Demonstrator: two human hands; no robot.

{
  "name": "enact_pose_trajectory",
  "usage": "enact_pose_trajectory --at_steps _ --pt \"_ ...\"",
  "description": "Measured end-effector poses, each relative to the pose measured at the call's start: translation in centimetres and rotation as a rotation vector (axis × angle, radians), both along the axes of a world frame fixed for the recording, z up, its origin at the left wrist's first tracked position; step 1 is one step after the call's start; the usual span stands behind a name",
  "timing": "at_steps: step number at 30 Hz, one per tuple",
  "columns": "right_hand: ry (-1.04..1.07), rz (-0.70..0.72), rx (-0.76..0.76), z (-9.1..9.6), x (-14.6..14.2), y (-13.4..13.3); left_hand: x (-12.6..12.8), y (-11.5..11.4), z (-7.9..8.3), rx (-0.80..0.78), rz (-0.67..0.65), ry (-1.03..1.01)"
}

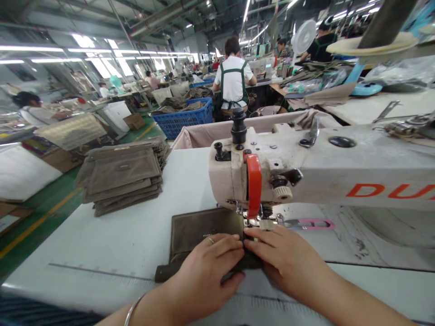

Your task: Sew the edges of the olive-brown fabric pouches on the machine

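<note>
A dark olive fabric piece [200, 228] lies flat on the white sewing table [112, 244], under the head of a cream sewing machine [306, 174] with a red guard [253, 183]. My left hand [207, 267] lies on the near part of the fabric, fingers stretched toward the needle, a ring on one finger. My right hand [282, 256] rests beside it, fingers flat, pressing the fabric just in front of the presser foot. The fingertips of both hands nearly meet.
A stack of similar olive fabric pieces [122, 176] sits at the table's far left. Pink-handled snips [316, 223] lie right of the needle. A cloth bin edge [204, 133] is behind the table. A blue crate [183, 118] and other workers are farther back.
</note>
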State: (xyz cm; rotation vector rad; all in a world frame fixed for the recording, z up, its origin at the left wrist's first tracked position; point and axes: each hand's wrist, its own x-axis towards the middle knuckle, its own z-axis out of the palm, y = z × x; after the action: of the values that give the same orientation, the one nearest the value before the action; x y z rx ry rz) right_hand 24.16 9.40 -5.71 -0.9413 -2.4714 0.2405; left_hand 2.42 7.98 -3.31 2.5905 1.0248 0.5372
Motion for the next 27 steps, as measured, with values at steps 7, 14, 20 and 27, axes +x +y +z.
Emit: enact_pose_trajectory --at_steps 7,14,20,27 --pt "-0.117 -0.084 -0.088 -0.6 0.0 0.5 -0.4 3.0 -0.2 0.0 -0.034 0.037" --pt "-0.129 -0.157 -0.151 -0.3 -0.4 0.9 -0.6 5.1 -0.8 0.067 -0.053 0.063" --pt "0.072 -0.194 -0.063 0.2 0.4 1.0 -2.2 6.5 -1.2 0.225 -0.181 0.054" --pt "0.024 -0.265 -0.045 0.5 0.6 1.7 -2.9 6.4 -1.4 0.213 -0.212 -0.094"
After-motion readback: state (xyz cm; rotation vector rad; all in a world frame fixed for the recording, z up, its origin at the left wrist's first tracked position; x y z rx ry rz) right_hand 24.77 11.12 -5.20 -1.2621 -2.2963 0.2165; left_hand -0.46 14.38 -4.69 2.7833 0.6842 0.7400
